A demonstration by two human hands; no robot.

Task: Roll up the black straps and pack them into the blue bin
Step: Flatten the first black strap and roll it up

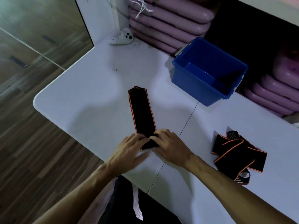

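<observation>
1. A white table (pixel 84 88) with a rounded corner and a thin seam running across its top.
2. A white handheld controller (pixel 121 38) lies at the table's far edge — two dark buttons on it.
3. Stacked mauve pads (pixel 169 21) fill the shelf behind.
4. A white cord (pixel 142 7) dangles over them.
5. Wood-grain floor (pixel 32 135) to the left — cabinet doors (pixel 32 38) with dark handles beyond.

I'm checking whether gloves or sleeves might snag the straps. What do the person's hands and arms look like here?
Both hands, left and right, are bare: no gloves, rings, watch or wristband visible. Both forearms are uncovered as far as the frame's bottom edge, with no sleeve in view. The left hand is slightly motion-blurred.
</observation>
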